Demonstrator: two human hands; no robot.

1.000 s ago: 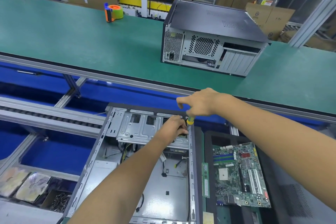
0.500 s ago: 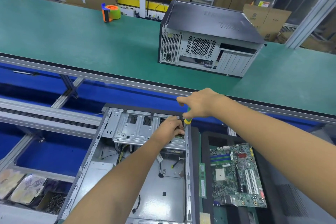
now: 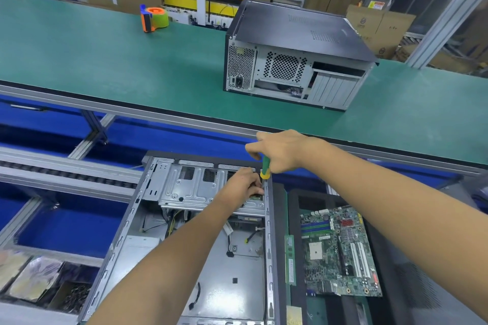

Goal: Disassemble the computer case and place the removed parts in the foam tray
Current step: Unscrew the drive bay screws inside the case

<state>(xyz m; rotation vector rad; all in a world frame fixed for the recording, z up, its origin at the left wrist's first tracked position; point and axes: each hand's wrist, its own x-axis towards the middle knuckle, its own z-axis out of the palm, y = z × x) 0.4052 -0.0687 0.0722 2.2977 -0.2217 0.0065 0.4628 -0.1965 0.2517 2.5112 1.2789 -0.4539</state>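
My right hand (image 3: 280, 152) has its grip closed round the green-and-yellow screwdriver (image 3: 264, 169), held upright, its tip pointing straight down at the far right corner of the open computer case (image 3: 211, 272); the tip itself is hidden behind my left hand (image 3: 244, 185). That hand rests its curled fingers on the drive cage (image 3: 198, 190) just beside the tool, whether steadying or pinching something I cannot tell. The cage's long axis runs across the case, left to right, directly under both hands, so I judge a screw at its right end is the step in hand. The motherboard (image 3: 340, 253) and RAM stick (image 3: 290, 258) lie in the foam tray (image 3: 294, 208), right of the case.
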